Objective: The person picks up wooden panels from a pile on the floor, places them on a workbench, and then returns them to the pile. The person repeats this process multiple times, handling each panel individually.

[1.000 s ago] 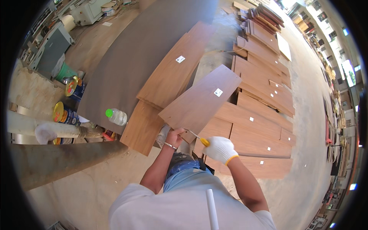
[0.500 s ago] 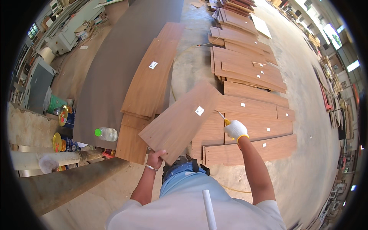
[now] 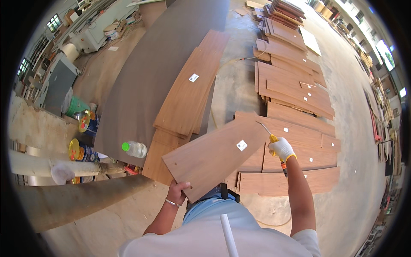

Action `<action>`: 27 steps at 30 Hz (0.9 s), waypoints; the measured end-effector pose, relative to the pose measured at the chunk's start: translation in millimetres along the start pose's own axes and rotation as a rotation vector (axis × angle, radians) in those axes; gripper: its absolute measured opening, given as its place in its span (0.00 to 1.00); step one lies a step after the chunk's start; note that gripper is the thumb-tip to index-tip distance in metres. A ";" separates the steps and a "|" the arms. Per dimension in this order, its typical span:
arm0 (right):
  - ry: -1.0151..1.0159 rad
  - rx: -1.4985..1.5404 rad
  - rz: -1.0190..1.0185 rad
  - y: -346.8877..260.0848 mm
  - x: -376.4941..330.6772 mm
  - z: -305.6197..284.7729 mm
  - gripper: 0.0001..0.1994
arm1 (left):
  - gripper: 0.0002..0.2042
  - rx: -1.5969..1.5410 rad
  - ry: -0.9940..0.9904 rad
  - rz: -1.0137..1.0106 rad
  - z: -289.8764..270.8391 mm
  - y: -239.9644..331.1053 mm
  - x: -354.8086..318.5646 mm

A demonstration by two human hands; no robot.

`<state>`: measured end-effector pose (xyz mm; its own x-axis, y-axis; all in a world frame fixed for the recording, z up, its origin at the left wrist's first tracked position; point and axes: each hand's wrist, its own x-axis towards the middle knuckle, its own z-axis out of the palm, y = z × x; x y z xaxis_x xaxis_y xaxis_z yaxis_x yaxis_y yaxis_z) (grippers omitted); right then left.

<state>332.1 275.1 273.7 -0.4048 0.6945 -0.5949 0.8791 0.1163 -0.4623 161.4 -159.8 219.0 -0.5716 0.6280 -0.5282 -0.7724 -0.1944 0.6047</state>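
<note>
My left hand is bare, its fingers curled around the near corner of a wooden board, thumb on top. My right hand, in a white glove with a yellow cuff, is closed around a screwdriver with a yellow handle, its thin tip touching the board's far right edge. The board hangs tilted in front of my body, above the floor. It looks stiff and flat but wide for one hand, so I judge it wants a firm grip near a corner. Its face is smooth reddish-brown veneer with a small white sticker. Similar boards lie spread on the concrete beyond; a clear bottle with a green cap lies to my left.
</note>
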 end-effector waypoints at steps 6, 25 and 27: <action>0.179 -0.043 -0.017 10.0 -26.0 14.0 0.15 | 0.31 -0.192 -0.037 0.111 6.6 32.9 77.1; 0.223 -0.462 -0.073 -103.5 -40.7 35.8 0.19 | 0.23 -0.450 -0.008 0.096 -57.5 16.5 267.7; 0.297 -0.437 -0.110 -137.7 -36.6 20.1 0.18 | 0.22 -0.446 -0.025 0.059 -61.6 10.9 266.2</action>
<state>220.8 219.4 345.9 -0.4674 0.8251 -0.3174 0.8840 0.4405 -0.1568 -16.2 -41.2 48.2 -0.6154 0.6230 -0.4828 -0.7858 -0.5329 0.3140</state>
